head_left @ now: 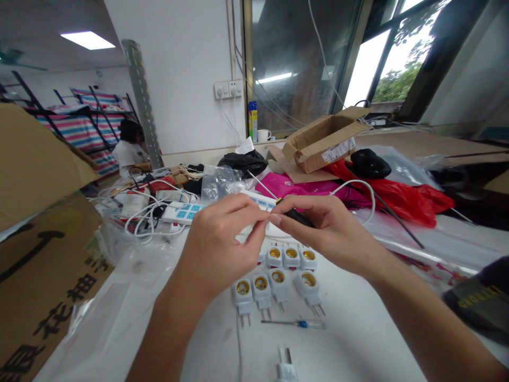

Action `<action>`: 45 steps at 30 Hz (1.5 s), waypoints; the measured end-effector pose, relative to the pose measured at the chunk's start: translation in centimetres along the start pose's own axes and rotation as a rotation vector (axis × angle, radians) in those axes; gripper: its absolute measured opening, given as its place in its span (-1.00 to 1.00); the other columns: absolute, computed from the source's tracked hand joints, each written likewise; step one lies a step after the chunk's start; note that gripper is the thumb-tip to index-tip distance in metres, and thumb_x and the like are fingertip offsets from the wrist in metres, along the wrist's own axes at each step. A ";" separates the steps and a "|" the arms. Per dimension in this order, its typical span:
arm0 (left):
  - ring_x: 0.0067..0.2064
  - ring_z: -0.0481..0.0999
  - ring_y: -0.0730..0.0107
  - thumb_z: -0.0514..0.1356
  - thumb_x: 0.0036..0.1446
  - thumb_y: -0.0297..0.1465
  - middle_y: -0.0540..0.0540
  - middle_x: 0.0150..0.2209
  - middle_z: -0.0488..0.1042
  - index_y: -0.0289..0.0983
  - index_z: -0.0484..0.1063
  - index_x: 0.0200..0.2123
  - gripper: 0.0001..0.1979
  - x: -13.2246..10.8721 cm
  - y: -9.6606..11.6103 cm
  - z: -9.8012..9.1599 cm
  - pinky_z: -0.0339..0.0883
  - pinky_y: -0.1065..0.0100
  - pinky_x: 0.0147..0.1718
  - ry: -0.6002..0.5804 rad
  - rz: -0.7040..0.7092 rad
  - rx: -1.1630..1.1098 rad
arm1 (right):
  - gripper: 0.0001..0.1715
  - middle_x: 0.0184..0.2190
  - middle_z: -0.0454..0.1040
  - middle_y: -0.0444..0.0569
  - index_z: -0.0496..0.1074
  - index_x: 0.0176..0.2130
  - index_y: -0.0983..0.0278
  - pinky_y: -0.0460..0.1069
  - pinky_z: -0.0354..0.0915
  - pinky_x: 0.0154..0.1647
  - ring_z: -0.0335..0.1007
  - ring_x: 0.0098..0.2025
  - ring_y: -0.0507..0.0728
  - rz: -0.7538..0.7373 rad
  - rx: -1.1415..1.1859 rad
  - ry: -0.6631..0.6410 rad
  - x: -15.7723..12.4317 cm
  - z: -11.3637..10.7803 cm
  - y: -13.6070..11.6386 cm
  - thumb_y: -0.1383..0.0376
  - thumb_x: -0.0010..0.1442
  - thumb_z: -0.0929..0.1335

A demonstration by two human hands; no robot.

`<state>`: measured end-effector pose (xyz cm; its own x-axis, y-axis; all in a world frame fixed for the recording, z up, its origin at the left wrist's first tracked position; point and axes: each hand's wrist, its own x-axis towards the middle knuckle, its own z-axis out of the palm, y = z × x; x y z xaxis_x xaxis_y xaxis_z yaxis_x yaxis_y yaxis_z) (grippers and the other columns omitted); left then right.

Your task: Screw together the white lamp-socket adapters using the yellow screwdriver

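Note:
Near the middle of the view, my left hand (226,241) pinches something too small to make out, its fingertips touching those of my right hand (330,225). My right hand holds a screwdriver (299,216) by its black and yellow handle; the thin shaft points up and to the left. Below the hands, several white plug-in lamp sockets (278,281) with brass-coloured insides stand in two rows on the white table (342,345). A second screwdriver (303,323), with a clear and blue handle, lies in front of them. Another white plug piece (286,366) is at the bottom edge.
Power strips (183,213), cables and clear plastic bags clutter the left back. An open cardboard box (326,143) and a red bag (413,199) are at the right back. A large carton (43,286) fills the left side. A person (131,148) sits in the background.

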<state>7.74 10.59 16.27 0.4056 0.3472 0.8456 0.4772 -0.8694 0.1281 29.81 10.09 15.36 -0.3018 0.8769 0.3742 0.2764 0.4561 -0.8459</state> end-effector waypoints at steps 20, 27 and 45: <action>-0.29 0.59 0.42 0.35 0.24 -0.48 0.07 -0.30 0.59 -0.19 0.51 -0.23 -0.90 0.1 -1.2 -4.1 0.51 0.31 -0.20 0.239 -0.271 0.079 | -0.62 -0.40 0.54 -0.13 0.70 -0.21 0.20 -0.06 0.14 -0.49 0.29 -0.43 0.01 -0.019 -0.126 0.103 0.2 0.1 -0.5 -0.05 0.38 0.52; -0.30 0.59 0.42 0.31 0.28 -0.47 0.07 -0.30 0.59 -0.17 0.47 -0.24 -0.91 0.2 -1.1 -3.9 0.51 0.32 -0.20 0.185 -0.246 0.062 | -0.59 -0.49 0.47 -0.15 0.70 -0.25 0.22 -0.04 0.16 -0.47 0.24 -0.47 0.01 -0.033 -0.157 0.118 0.3 0.1 -1.0 -0.06 0.35 0.54; -0.37 0.56 0.44 0.23 0.37 -0.43 0.06 -0.40 0.56 -0.20 0.44 -0.33 -0.85 0.5 -0.9 -3.2 0.42 0.34 -0.29 0.090 -0.275 0.055 | -0.60 -0.47 0.51 -0.10 0.70 -0.21 0.21 -0.02 0.25 -0.43 0.40 -0.40 0.08 -0.063 -0.156 0.167 0.2 0.0 -1.0 -0.06 0.37 0.52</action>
<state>5.04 10.47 18.23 0.1858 0.5322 0.8260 0.6022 -0.7259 0.3323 29.44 9.82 16.25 -0.1711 0.8530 0.4931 0.4033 0.5173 -0.7548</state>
